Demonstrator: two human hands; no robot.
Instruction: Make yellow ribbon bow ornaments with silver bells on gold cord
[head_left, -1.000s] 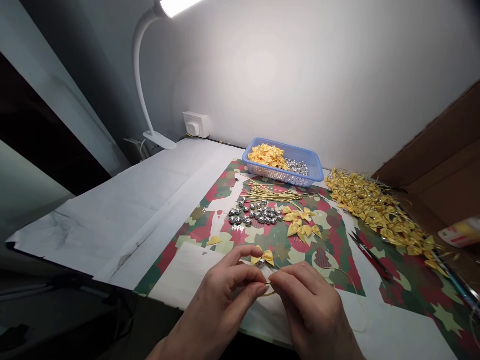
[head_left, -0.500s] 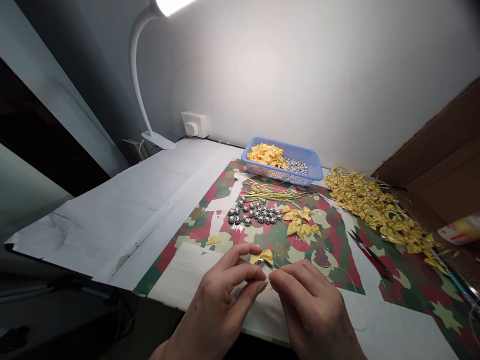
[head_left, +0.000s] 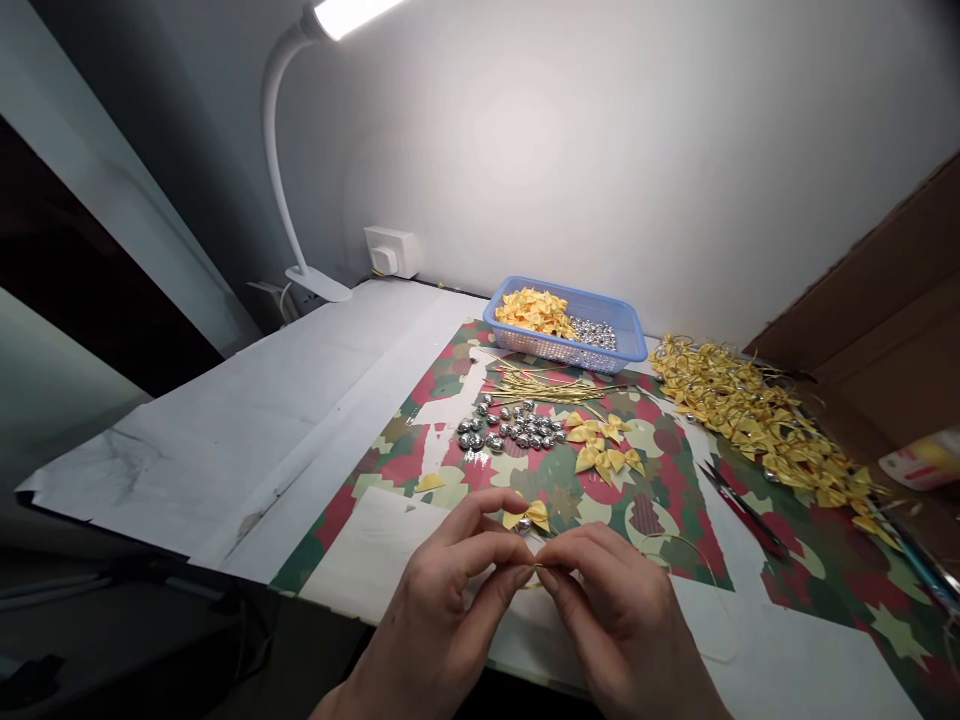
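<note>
Close together at the front of the table, my left hand [head_left: 457, 585] and my right hand [head_left: 619, 600] pinch a thin gold cord [head_left: 535, 568] between thumbs and forefingers. Just beyond my fingertips lies a yellow ribbon bow [head_left: 537, 514] with a silver bell [head_left: 523, 524] at its middle, partly covered by my left fingers. Past it are loose silver bells [head_left: 517, 430], several yellow bows [head_left: 606, 445] and a bundle of gold cords [head_left: 551, 385]. One yellow ribbon piece [head_left: 430, 483] sits alone to the left.
A blue basket [head_left: 566, 350] of yellow bows and silver bells stands by the wall. To the right are a heap of finished bows [head_left: 757, 420] with cords, scissors [head_left: 746, 510] and a cardboard box [head_left: 870, 300]. A white lamp [head_left: 274, 160] lights the table from the left.
My right hand has turned slightly, its thumb now showing against the forefinger close to my left fingertips. The cord stays pinched between both hands.
</note>
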